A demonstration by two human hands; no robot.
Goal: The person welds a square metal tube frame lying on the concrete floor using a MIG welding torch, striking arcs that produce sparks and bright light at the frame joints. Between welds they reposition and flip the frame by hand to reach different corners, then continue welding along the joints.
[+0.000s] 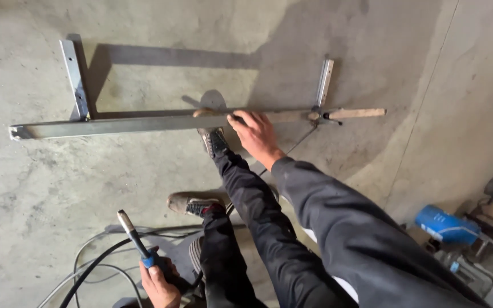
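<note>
My right hand (pixel 255 134) rests on a long grey steel bar (pixel 126 124) that lies across the concrete floor, fingers curled over its near edge. A short upright steel piece (pixel 76 77) meets the bar near its left end, and another short piece (pixel 324 82) stands at the right, next to a wooden stick (pixel 355 113). My left hand (pixel 158 279) grips a welding torch (pixel 134 236) with a blue handle, its nozzle pointing up and away from the bar. My right foot (pixel 212 137) presses against the bar beside my right hand.
Black and grey cables (pixel 95 262) trail over the floor at lower left. My left shoe (pixel 192 203) is planted behind the bar. A blue machine (pixel 446 225), wood pieces and metal parts crowd the lower right corner.
</note>
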